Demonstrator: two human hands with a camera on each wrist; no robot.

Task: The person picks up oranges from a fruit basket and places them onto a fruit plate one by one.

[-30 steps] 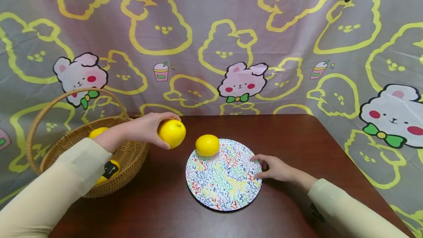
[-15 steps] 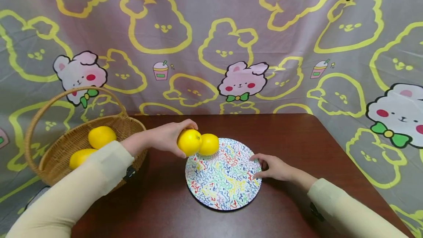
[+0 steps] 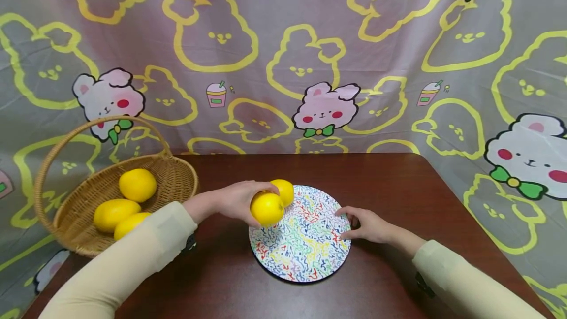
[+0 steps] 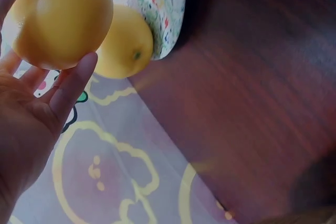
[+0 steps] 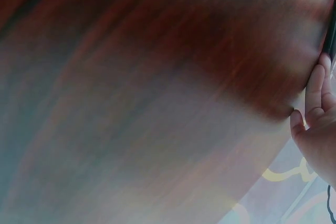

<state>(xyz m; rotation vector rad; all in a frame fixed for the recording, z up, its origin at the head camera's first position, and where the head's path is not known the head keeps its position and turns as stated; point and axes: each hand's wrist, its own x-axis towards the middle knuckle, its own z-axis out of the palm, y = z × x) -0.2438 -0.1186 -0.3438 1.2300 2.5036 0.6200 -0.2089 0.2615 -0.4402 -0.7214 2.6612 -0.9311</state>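
Observation:
My left hand [image 3: 241, 202] grips a yellow lemon [image 3: 267, 209] between thumb and fingers over the left part of a round plate [image 3: 305, 255] with a multicoloured squiggle pattern. In the head view, that fruit partly covers a second lemon [image 3: 285, 191] at the plate's upper left edge. The left wrist view shows the gripped lemon [image 4: 65, 19] close up, with the other lemon [image 4: 126, 45] behind it by the rim. At the plate's right edge, my right hand [image 3: 369, 225] rests its thumb and fingertips against the rim. Only part of the right hand [image 5: 317, 119] appears in its wrist view.
On the left stands a wicker basket [image 3: 177, 174] with a tall handle, holding several lemons [image 3: 137, 185]. My left sleeve crosses in front of it. The dark wooden table [image 3: 376, 176] meets a hanging cartoon-print cloth [image 3: 248, 78] at the back.
My left hand has carried its lemon rightward and down from beside the basket to over the plate. More lemons in the basket have come into view. The right hand has stayed put.

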